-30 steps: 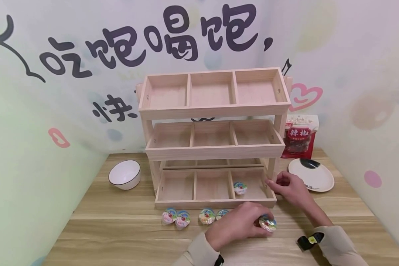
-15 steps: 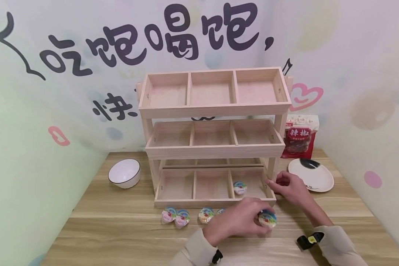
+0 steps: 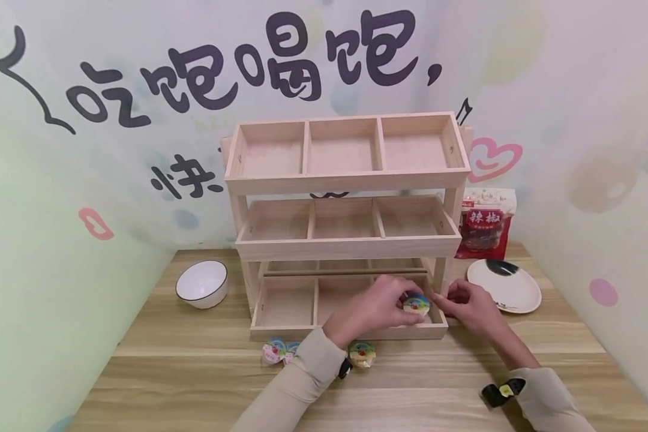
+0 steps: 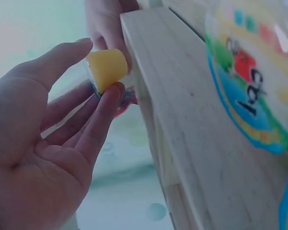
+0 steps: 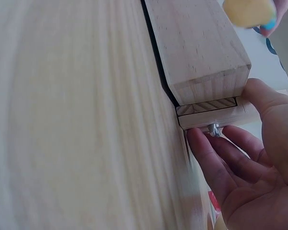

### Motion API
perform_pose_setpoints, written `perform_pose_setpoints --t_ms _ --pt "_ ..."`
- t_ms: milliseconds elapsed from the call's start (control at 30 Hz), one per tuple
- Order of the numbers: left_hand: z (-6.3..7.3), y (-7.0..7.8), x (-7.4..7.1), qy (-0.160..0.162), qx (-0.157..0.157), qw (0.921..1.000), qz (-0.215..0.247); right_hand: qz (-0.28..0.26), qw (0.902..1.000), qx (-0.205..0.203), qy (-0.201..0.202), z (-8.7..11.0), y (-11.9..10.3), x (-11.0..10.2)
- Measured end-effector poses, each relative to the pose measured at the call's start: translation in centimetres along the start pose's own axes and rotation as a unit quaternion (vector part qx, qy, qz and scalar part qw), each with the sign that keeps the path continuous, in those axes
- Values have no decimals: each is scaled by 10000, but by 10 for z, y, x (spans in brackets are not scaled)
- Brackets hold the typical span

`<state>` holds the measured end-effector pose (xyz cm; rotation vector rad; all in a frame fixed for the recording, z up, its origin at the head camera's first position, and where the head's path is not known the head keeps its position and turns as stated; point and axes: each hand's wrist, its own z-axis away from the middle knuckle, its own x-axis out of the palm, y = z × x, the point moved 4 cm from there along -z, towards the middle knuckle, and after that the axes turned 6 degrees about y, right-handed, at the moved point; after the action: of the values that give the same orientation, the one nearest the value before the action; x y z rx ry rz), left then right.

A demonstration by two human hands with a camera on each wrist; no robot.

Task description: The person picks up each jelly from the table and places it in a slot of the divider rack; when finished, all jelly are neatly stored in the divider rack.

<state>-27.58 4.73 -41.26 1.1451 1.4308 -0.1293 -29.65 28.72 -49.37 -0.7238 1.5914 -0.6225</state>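
Observation:
My left hand (image 3: 369,306) pinches a jelly cup (image 3: 416,305) between thumb and fingers, over the right compartment of the bottom tray. In the left wrist view this cup (image 4: 108,69) shows yellow contents, its lid facing the palm side. My right hand (image 3: 475,307) grips the right end of the bottom tray (image 3: 351,332) of a wooden three-tier rack. In the right wrist view, the fingers (image 5: 213,165) touch the wood beside a small metal bolt (image 5: 214,129). On the table before the rack lie a pink-lidded jelly cup (image 3: 273,351), one half hidden by the left sleeve, and a yellowish jelly cup (image 3: 362,354).
The upper tray (image 3: 345,183) and middle tray (image 3: 348,247) rise above the hands, each with three compartments. Left of the rack stands a white bowl (image 3: 202,285). At right are a plate (image 3: 510,288) and a red bag of dried chillies (image 3: 485,225) behind it.
The left hand has lifted its jelly cup off the table, moving up and forward over the bottom tray. It now hides the cup seen earlier inside that compartment. The right hand keeps its place.

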Motion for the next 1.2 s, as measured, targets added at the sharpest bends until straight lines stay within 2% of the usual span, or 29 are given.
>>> perform_pose_setpoints --t_ms 167,333,700,967,1200 --pt "-8 -7 5 -3 -108 9999 8 -33 9999 91 -69 0 0 1" --pt "-14 -12 11 -27 -275 9992 -282 -82 9994 206 -254 0 0 0" --pt "-18 -20 17 -54 -555 9969 -563 -63 9968 191 -772 2 3 -2" --pt "-22 -23 24 -204 -670 9953 -669 -338 9961 93 -808 0 6 -3" --pt "-21 -25 29 -364 -649 9926 -963 -557 9950 10 -832 -3 8 -1"
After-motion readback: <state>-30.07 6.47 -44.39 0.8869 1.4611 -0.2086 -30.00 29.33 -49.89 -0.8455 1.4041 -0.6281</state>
